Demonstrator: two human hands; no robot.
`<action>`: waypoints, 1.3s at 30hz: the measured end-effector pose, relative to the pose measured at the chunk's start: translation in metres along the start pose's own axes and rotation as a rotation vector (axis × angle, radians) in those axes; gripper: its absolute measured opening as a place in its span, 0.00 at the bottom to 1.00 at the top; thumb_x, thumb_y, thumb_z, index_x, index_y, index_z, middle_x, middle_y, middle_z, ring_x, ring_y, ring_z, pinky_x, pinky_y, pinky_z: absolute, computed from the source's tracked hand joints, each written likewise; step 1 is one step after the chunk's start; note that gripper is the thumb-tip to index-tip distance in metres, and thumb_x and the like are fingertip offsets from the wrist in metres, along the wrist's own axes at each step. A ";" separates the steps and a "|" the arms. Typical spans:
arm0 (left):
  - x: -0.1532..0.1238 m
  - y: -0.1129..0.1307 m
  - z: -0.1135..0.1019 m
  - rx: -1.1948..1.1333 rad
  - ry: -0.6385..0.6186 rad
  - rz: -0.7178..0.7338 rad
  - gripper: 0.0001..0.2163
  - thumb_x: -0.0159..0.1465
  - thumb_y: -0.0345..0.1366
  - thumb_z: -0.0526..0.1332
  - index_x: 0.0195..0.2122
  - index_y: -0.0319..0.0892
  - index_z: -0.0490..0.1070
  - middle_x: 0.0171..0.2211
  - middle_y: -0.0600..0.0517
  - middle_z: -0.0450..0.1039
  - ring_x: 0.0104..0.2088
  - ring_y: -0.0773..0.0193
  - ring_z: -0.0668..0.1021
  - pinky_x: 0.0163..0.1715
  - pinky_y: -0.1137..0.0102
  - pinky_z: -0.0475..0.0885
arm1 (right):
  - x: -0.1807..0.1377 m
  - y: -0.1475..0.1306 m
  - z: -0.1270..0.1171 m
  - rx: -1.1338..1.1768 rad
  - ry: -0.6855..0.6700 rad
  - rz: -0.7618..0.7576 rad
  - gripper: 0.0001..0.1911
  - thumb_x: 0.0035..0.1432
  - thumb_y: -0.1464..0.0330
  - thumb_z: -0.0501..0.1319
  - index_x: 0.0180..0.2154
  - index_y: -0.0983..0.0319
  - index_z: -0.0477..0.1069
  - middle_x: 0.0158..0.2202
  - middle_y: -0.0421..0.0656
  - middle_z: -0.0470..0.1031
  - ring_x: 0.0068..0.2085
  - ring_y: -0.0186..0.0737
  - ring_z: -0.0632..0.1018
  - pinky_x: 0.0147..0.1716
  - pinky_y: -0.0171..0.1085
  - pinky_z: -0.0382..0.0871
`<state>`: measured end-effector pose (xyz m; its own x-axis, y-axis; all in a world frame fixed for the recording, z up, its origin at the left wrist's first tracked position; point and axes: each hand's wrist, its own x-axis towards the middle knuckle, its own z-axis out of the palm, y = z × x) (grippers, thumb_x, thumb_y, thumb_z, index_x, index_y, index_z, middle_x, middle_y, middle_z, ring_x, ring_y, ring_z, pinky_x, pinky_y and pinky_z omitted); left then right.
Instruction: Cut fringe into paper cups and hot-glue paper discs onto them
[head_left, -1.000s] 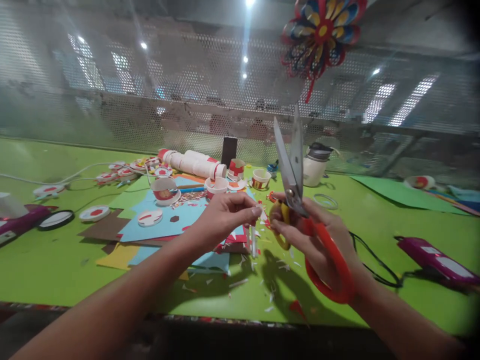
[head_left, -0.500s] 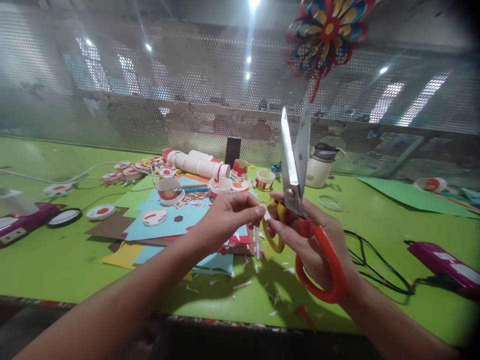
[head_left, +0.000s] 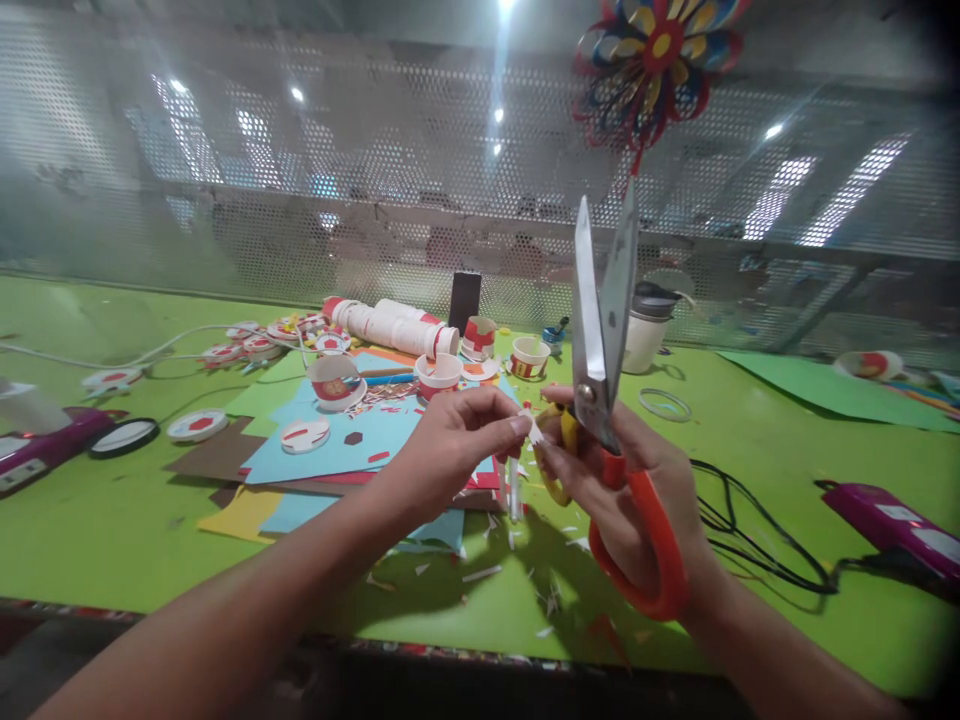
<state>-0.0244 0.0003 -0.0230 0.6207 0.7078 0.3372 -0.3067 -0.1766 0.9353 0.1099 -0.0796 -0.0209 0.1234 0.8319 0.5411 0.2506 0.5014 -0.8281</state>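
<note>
My right hand [head_left: 628, 480] is closed round the orange and yellow handles of large scissors [head_left: 604, 330], whose steel blades point up and stand slightly apart. My left hand [head_left: 457, 445] pinches a small white paper piece [head_left: 534, 428] between thumb and fingers, right beside the fingertips of my right hand. Both hands hover over the green table [head_left: 112, 520], above scattered paper snippets [head_left: 517, 560].
Coloured paper sheets [head_left: 330, 450] lie left of my hands, with cut red-and-white paper cups [head_left: 334, 383] and discs behind them. A stack of cups [head_left: 390, 325], a white jar [head_left: 646, 328], a purple glue gun [head_left: 892, 525] with black cord, and a hanging paper flower [head_left: 660, 50] are around.
The scissors have tilted more upright and their blades have parted a little. My hands have drawn slightly closer together; the paper piece stays pinched.
</note>
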 end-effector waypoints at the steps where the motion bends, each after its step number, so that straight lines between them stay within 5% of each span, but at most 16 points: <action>1: -0.001 0.001 0.002 0.030 0.023 0.016 0.07 0.56 0.35 0.62 0.24 0.37 0.69 0.22 0.55 0.66 0.24 0.71 0.66 0.27 0.73 0.61 | 0.000 0.000 0.000 -0.011 0.005 0.003 0.19 0.53 0.75 0.59 0.47 0.57 0.66 0.29 0.36 0.66 0.26 0.29 0.69 0.22 0.30 0.64; 9: 0.003 0.003 -0.005 0.139 0.252 0.144 0.08 0.58 0.34 0.60 0.23 0.39 0.66 0.21 0.56 0.63 0.24 0.71 0.65 0.27 0.72 0.60 | -0.004 0.002 0.004 -0.063 0.061 0.049 0.18 0.50 0.76 0.60 0.45 0.61 0.65 0.30 0.37 0.68 0.27 0.28 0.71 0.24 0.28 0.66; 18: 0.006 0.001 -0.012 0.088 0.178 0.121 0.09 0.59 0.36 0.59 0.23 0.38 0.66 0.21 0.54 0.64 0.25 0.70 0.66 0.29 0.71 0.62 | -0.009 0.000 -0.005 -0.133 -0.050 0.142 0.13 0.54 0.71 0.60 0.43 0.61 0.68 0.28 0.38 0.68 0.27 0.31 0.70 0.27 0.31 0.68; 26: 0.005 0.005 -0.015 0.103 0.239 0.151 0.08 0.58 0.37 0.60 0.25 0.38 0.68 0.22 0.54 0.66 0.26 0.70 0.68 0.29 0.72 0.63 | -0.002 0.000 -0.011 -0.106 -0.166 0.245 0.11 0.57 0.63 0.58 0.41 0.59 0.67 0.31 0.42 0.70 0.31 0.38 0.72 0.30 0.36 0.68; 31: 0.004 0.013 -0.019 0.131 0.287 0.206 0.07 0.57 0.36 0.61 0.27 0.39 0.69 0.23 0.54 0.67 0.26 0.69 0.69 0.29 0.71 0.65 | -0.006 0.001 -0.010 -0.135 -0.334 0.224 0.20 0.58 0.54 0.54 0.45 0.61 0.67 0.28 0.42 0.69 0.27 0.37 0.69 0.25 0.35 0.65; 39: 0.004 0.019 -0.021 0.158 0.267 0.258 0.06 0.58 0.36 0.60 0.27 0.39 0.69 0.24 0.53 0.68 0.26 0.69 0.69 0.28 0.71 0.65 | -0.014 0.005 -0.005 -0.181 -0.308 0.181 0.27 0.56 0.48 0.50 0.47 0.60 0.67 0.26 0.41 0.69 0.25 0.37 0.68 0.23 0.34 0.62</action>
<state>-0.0433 0.0142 -0.0062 0.3226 0.7756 0.5426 -0.3004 -0.4597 0.8357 0.1145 -0.0900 -0.0319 -0.1058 0.9492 0.2964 0.4199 0.3128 -0.8519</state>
